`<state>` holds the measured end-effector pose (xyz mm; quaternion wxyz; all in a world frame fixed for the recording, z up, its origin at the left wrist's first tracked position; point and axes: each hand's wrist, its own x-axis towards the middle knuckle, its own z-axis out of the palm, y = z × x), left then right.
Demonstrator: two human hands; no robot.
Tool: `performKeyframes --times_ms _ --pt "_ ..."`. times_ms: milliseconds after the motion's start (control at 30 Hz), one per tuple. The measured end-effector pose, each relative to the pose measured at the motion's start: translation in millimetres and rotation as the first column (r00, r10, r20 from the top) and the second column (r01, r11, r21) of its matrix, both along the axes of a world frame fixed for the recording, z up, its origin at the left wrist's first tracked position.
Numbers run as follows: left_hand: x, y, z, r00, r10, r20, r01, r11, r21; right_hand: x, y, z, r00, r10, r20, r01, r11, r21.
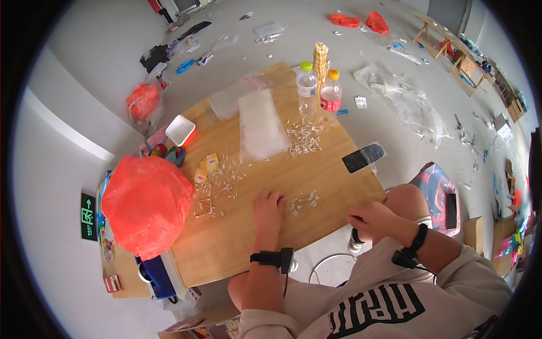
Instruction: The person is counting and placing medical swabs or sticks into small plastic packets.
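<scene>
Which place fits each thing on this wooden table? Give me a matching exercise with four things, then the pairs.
Things:
1. red plastic bag
2. two bottles
3. black phone
4. left hand

Places:
A. far edge of the table
B. flat on the table beside a small bunch of cotton swabs
C. table's left end
D. table's right edge, in a clear sleeve

Pairs: 1-C, 2-A, 3-D, 4-B

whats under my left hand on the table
The left hand lies flat on the bare wooden table, fingers beside a small bunch of cotton swabs. Whether any swab sits beneath the palm cannot be seen; the hand covers that spot.
</scene>
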<state>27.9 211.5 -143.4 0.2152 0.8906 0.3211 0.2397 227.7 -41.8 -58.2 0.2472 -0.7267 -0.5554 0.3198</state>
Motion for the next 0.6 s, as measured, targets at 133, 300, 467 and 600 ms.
performKeyframes --times_ms 133,300,467,600 --pt "9.6 -6.2 4.6 0.999 -0.006 -0.032 0.003 0.996 -0.094 -7.9 45.5 -16.4 0.983 -0.131 0.128 0.113 0.984 0.136" --pt "10.1 -6.1 4.3 0.998 -0.054 0.037 0.054 0.999 0.005 -6.2 74.5 -42.9 0.957 -0.289 0.021 0.278 0.936 0.217" --pt "0.7 4.8 -2.8 0.996 -0.060 -0.058 0.060 0.998 -0.010 -15.4 78.0 -65.2 0.951 -0.282 0.123 0.220 0.903 0.370" --pt "9.1 3.2 -9.2 0.999 0.003 0.049 -0.001 0.999 -0.033 -15.8 74.8 -69.4 0.952 -0.253 0.175 0.159 0.892 0.423"
